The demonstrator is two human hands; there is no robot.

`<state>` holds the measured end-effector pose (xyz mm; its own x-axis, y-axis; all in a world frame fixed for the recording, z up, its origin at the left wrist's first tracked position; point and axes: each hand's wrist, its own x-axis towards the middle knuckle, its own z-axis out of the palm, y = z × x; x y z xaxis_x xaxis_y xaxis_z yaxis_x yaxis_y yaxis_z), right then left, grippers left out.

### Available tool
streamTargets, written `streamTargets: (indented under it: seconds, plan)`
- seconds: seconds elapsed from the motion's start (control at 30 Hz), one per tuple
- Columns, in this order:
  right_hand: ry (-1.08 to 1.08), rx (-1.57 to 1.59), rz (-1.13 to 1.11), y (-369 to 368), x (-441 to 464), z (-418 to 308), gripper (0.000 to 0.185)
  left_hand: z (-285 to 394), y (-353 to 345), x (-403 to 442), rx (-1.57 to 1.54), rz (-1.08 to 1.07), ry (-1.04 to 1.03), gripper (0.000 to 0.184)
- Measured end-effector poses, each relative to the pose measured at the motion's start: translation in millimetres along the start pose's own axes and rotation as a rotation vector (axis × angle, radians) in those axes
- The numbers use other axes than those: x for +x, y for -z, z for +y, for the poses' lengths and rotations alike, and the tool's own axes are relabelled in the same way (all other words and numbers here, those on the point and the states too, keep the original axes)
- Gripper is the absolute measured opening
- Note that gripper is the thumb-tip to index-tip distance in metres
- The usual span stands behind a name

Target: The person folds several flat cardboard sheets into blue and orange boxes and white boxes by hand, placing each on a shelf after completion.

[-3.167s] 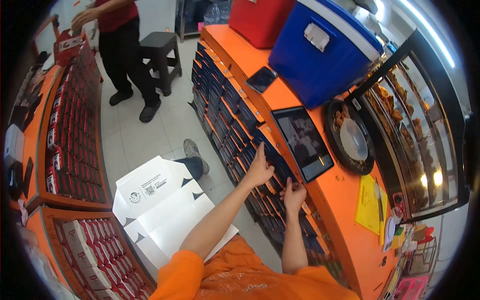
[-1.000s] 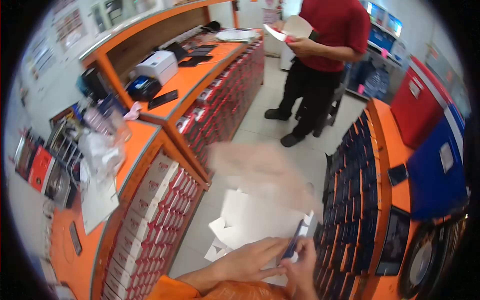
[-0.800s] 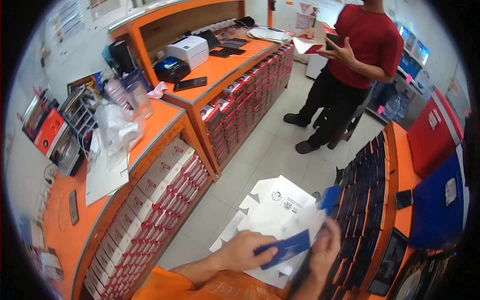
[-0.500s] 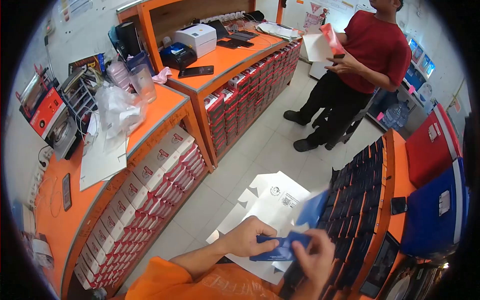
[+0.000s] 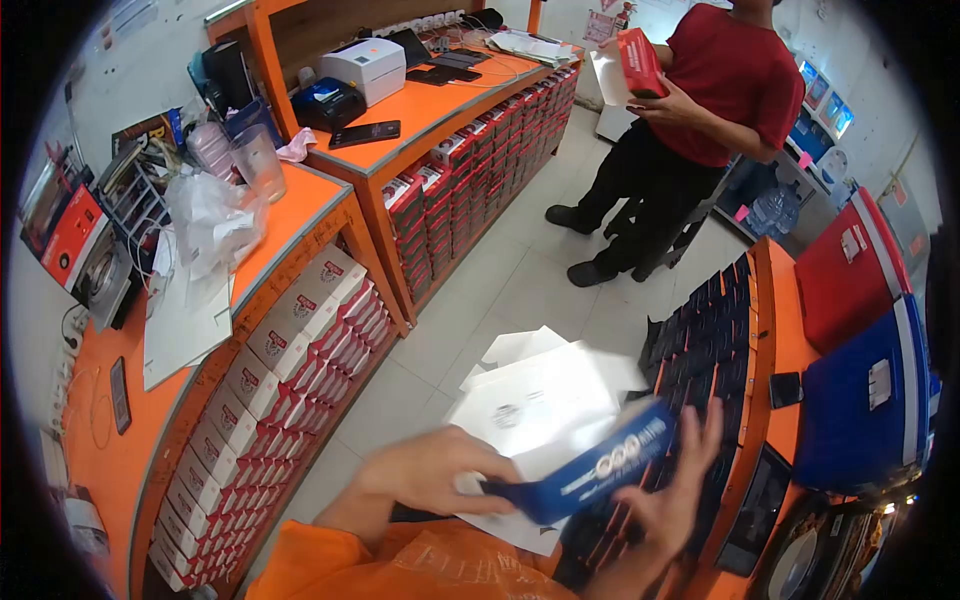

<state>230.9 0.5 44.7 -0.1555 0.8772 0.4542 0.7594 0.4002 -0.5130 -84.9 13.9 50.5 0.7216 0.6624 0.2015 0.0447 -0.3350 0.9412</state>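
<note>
A partly folded carton [image 5: 620, 455], blue with white print on its front wall and white inside, is in front of my body, blurred by motion. My left hand [image 5: 435, 475] grips its near left corner, thumb and fingers closed on the cardboard. At the carton's right end is my right hand [image 5: 672, 490], its fingers spread apart; whether the thumb touches the wall I cannot tell. Flat white cardboard sheets [image 5: 522, 346] show behind and below the carton.
Dark folded boxes [image 5: 700, 345] are stacked at my right, by a red cooler [image 5: 850, 270] and a blue cooler [image 5: 865, 390]. White-and-red boxes [image 5: 275, 345] fill the shelf under the left orange bench [image 5: 315, 190]. A person in a red shirt [image 5: 735, 85] holds a red box [image 5: 640, 65].
The blue panel has turned up into a carton wall with its print facing me. My right hand has moved right and its fingers have opened. The other person's red box has turned.
</note>
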Motion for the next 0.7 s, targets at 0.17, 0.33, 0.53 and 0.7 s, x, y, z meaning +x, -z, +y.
streamTargets:
  seconds: [0.17,0.33,0.53,0.7]
  plan:
    - [0.096,0.761,-0.003,-79.4,-18.3,-33.0,0.11,-4.0,-20.6,16.8,-0.261,0.014,0.061,0.043]
    - [0.118,0.568,0.097,-69.1,-8.4,-42.7,0.045,-17.0,-27.9,1.3,-0.215,-0.025,0.06,0.05]
    - [0.296,0.596,-0.293,-46.2,4.2,-44.0,0.022,-73.1,-19.8,-0.5,-0.332,0.021,0.662,0.026]
    - [0.05,0.248,-0.136,-58.0,1.6,-38.8,0.019,-86.6,-33.5,-7.3,-0.371,0.066,0.38,0.024]
